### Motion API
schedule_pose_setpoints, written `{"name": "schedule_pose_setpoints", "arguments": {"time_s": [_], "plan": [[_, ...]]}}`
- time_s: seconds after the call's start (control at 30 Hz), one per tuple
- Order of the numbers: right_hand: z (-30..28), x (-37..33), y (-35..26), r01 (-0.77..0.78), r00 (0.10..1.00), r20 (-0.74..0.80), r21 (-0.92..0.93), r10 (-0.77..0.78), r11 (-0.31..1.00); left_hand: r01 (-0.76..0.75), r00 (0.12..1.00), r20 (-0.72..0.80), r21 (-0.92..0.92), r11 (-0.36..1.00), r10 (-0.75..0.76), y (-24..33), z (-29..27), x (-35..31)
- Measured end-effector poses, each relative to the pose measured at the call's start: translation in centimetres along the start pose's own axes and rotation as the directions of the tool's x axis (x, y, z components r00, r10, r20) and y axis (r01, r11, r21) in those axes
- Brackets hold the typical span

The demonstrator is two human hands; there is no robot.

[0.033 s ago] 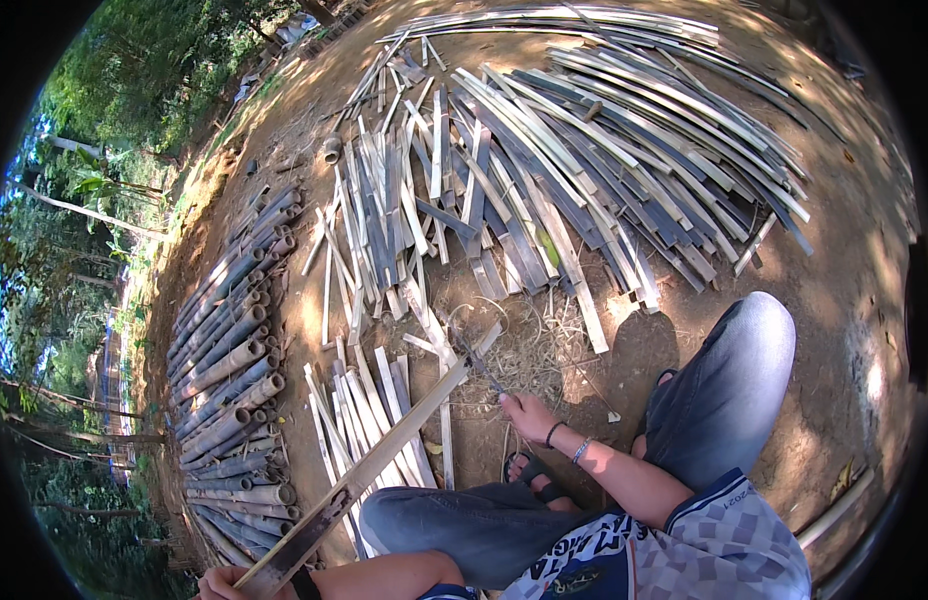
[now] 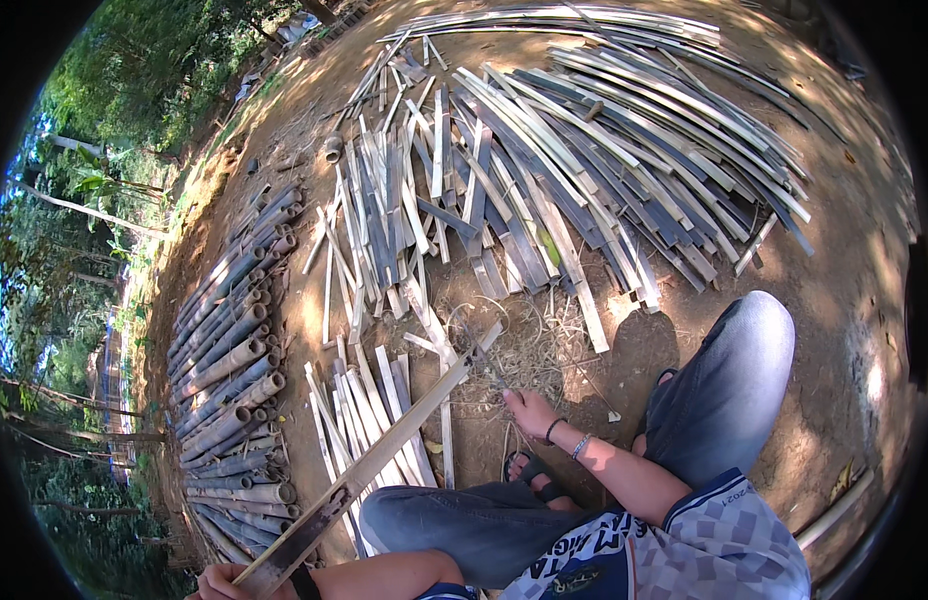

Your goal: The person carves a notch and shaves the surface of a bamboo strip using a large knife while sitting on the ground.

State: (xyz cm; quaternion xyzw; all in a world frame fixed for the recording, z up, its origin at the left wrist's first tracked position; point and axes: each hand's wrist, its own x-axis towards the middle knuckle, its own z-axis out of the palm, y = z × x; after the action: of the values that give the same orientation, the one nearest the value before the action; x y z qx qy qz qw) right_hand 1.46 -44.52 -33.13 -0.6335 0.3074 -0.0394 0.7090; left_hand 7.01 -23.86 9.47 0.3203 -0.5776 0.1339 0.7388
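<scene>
Bamboo slat (image 2: 384, 450): long, flat, pale, dark-ended.

Bamboo strip (image 2: 384, 455): long, flat, pale on its top face, dark at the near end. Lies slanted, near end raised at lower left, far end over the shavings (image 2: 529, 350) on the dirt ground (image 2: 844, 300).

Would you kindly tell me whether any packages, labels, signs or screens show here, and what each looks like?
No packages, signs or screens show.
Print on the shirt: lower right, on the person's chest; white and dark shapes on blue-and-grey checked cloth.
Elsewhere only split bamboo slats, round bamboo poles and bare dirt ground.
</scene>
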Motion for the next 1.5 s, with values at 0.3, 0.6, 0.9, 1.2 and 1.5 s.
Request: {"name": "schedule_pose_setpoints", "arguments": {"time_s": [0.3,0.6,0.9,1.2,1.5], "plan": [[2.7,-7.8,-7.4,0.268,0.939,0.239,-0.050,-0.249,0.962,0.057,0.987,-0.163,0.282,0.958,-0.011,1.3,-1.7,-0.4],[1.6,-5.6,-4.7,-0.096,0.981,0.171,0.041,0.087,0.995,0.136,0.965,-0.264,0.470,0.872,-0.008,3.2,-3.8,-0.9],[1.7,-9.9,-11.6,0.326,0.848,0.480,-0.137,-0.225,0.935,0.337,0.765,-0.541,0.799,0.498,0.349,1.7,-5.2,-0.7],[3.4,-11.5,-12.1,0.293,0.854,0.428,0.078,-0.297,0.953,0.293,0.803,-0.513,0.784,0.547,0.305,1.7,-4.3,-0.9],[3.0,-13.7,-14.8,0.294,0.758,0.572,0.129,-0.313,0.947,0.292,0.792,-0.517,0.788,0.542,0.324,0.7,-2.3,-0.6]]}}
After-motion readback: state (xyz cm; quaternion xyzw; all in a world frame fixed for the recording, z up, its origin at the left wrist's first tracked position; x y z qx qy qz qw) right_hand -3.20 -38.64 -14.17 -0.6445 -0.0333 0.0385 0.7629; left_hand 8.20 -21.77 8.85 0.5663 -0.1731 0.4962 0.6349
